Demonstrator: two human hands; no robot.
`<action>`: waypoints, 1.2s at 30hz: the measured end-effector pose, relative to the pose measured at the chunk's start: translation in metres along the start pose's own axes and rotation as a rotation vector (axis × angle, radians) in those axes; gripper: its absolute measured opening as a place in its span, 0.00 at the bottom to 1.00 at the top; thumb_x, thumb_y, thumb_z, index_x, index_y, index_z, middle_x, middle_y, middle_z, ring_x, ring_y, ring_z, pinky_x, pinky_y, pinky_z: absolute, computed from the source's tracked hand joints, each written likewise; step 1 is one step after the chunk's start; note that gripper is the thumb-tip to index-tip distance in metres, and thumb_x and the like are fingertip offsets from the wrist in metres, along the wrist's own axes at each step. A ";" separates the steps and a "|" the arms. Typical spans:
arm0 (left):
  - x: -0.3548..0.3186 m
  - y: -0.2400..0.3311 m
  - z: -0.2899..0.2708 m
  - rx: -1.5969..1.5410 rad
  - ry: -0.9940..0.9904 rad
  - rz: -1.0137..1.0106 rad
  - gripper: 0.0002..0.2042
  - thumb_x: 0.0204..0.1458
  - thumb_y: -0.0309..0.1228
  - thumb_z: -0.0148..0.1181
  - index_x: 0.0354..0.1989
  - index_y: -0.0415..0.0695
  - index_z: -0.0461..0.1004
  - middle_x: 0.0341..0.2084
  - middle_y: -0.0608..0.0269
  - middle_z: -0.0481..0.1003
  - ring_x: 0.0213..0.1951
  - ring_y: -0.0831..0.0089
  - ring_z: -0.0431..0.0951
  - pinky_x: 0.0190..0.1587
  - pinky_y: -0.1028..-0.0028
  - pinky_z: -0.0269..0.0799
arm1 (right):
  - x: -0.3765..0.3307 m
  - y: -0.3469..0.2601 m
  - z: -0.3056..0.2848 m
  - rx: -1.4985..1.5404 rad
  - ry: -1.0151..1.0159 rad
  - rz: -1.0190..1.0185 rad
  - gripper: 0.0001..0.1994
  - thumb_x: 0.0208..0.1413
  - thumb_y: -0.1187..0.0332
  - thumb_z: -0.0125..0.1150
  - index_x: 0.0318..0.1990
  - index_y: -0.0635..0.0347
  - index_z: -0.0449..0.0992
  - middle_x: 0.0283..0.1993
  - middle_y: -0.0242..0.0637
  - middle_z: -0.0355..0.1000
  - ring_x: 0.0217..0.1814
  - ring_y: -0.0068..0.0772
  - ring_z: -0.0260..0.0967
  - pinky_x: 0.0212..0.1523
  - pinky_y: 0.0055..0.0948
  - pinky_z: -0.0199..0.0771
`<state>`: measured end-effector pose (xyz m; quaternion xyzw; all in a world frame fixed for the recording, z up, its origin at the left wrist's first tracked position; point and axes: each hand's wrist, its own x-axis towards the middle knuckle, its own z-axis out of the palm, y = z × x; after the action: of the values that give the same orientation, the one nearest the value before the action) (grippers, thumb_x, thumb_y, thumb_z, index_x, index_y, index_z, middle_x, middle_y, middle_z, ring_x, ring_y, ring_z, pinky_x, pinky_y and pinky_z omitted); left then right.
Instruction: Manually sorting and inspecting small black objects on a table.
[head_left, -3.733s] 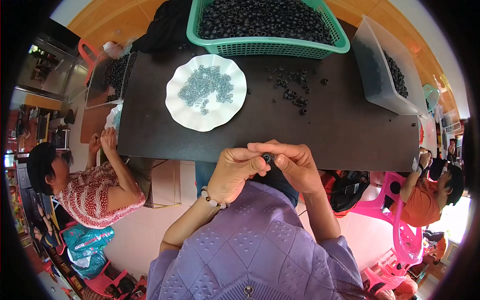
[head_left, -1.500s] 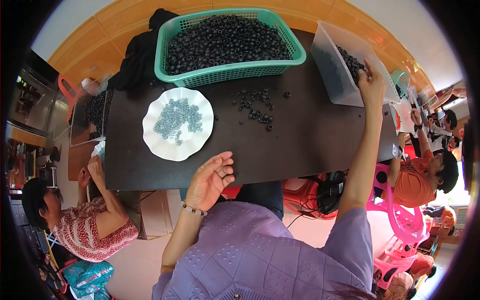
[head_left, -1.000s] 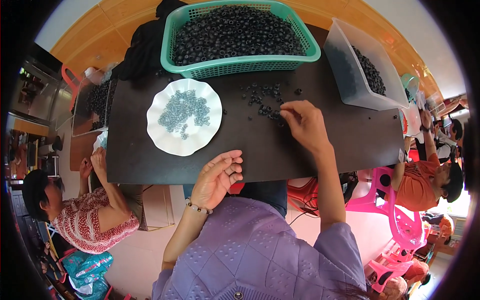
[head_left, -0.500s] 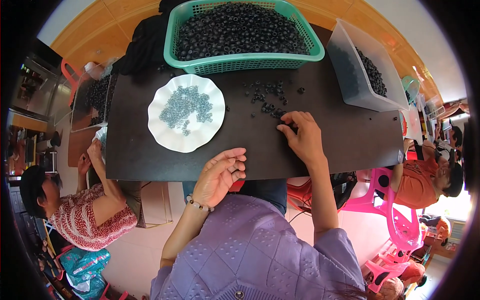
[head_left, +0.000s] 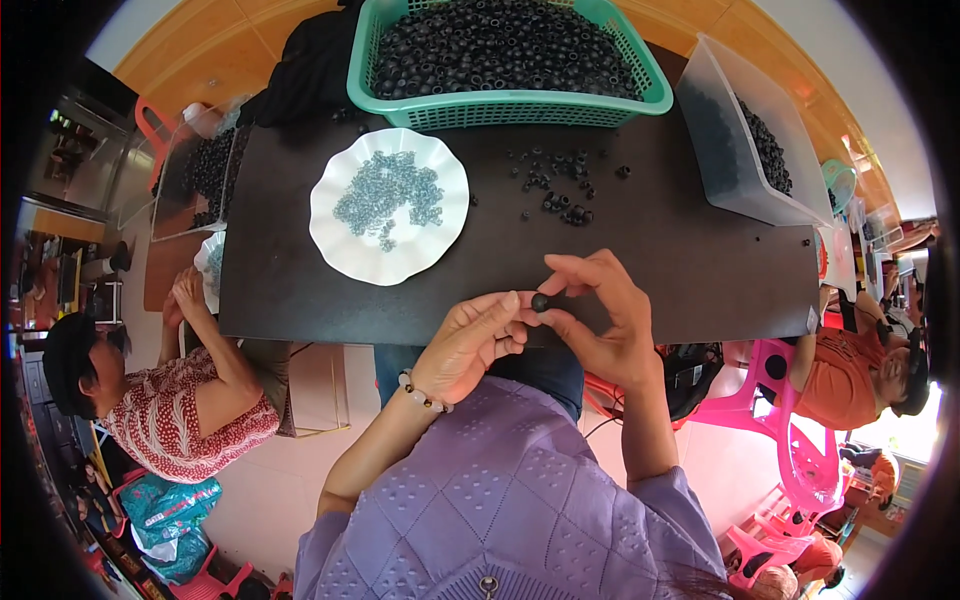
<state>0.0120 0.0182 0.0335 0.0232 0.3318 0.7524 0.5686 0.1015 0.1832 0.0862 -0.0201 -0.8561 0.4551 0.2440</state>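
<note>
A small round black piece [head_left: 540,302], like a cap, is at the fingertips of my left hand [head_left: 475,340], in front of the table's near edge. My left thumb and fingers are closed together at it. Close on the other side is my right hand [head_left: 612,320]; its thumb tip is at the piece and its index finger is spread away from it. On the table beyond lies a loose cluster of black ring-like pieces [head_left: 568,208]. To the left, a white wavy-edged plate [head_left: 335,240] bears many small clear bluish pieces [head_left: 385,190].
A green basket [head_left: 520,108] heaped with black pieces stands at the back of the dark table [head_left: 290,300]. At right is a translucent bin [head_left: 735,160] with more. A person [head_left: 190,405] sits at left, another [head_left: 850,365] at right. Pink plastic chairs [head_left: 800,440] stand at right.
My right hand has drawn back from the loose cluster toward my left hand, and a black piece now shows between them. My left hand has moved right. The view has shifted slightly.
</note>
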 end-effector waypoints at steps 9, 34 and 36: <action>-0.004 -0.006 -0.010 -0.081 -0.087 -0.004 0.13 0.58 0.37 0.56 0.43 0.40 0.76 0.32 0.70 0.76 0.32 0.83 0.72 0.37 0.81 0.68 | 0.003 -0.008 0.004 -0.154 -0.098 -0.125 0.25 0.35 0.80 0.67 0.48 0.59 0.75 0.33 0.31 0.74 0.33 0.32 0.66 0.35 0.28 0.67; -0.007 -0.017 -0.022 -0.164 -0.119 0.002 0.12 0.60 0.34 0.53 0.46 0.41 0.74 0.43 0.67 0.75 0.38 0.82 0.73 0.44 0.75 0.69 | -0.001 -0.008 0.016 -0.155 -0.130 -0.100 0.19 0.36 0.77 0.69 0.41 0.58 0.78 0.42 0.33 0.74 0.37 0.37 0.67 0.38 0.30 0.70; -0.006 -0.019 -0.023 -0.154 -0.154 0.014 0.11 0.60 0.33 0.52 0.47 0.42 0.74 0.43 0.66 0.75 0.38 0.81 0.73 0.44 0.75 0.69 | -0.003 -0.009 0.016 -0.135 -0.144 -0.083 0.18 0.36 0.77 0.69 0.40 0.58 0.78 0.42 0.33 0.74 0.37 0.37 0.67 0.38 0.30 0.70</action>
<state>0.0206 0.0049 0.0077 0.0395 0.2280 0.7758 0.5871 0.0990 0.1653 0.0846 0.0320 -0.9003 0.3861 0.1984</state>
